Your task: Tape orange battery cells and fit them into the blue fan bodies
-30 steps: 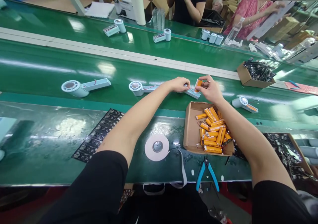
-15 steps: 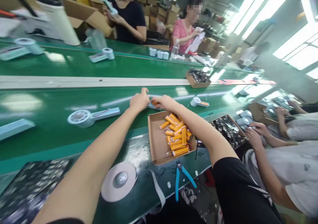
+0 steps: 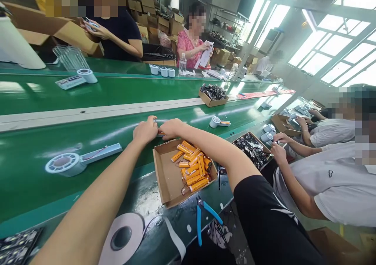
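Above the green belt, my left hand (image 3: 146, 132) is closed around a light-blue fan housing, mostly hidden behind the fingers. My right hand (image 3: 174, 128) is beside it, its fingers closed on an orange battery (image 3: 160, 132) at the housing's handle; only a sliver of orange shows. Just below my hands stands an open cardboard box (image 3: 164, 175) with several orange wired batteries (image 3: 192, 167) heaped in its right part. Left of my hands another light-blue fan housing (image 3: 66, 165) lies on the belt, a wire in its handle.
Blue-handled cutters (image 3: 199, 222) and a roll of white tape (image 3: 132, 233) lie on the near bench. A further fan housing (image 3: 216, 121) rests right on the belt. Boxes of dark parts (image 3: 252, 147) stand nearby. Co-workers sit at right and across the belt.
The camera view has swung right, so the scene sits further left. Both hands stay together at the fan housing; less of its light-blue handle shows between them.
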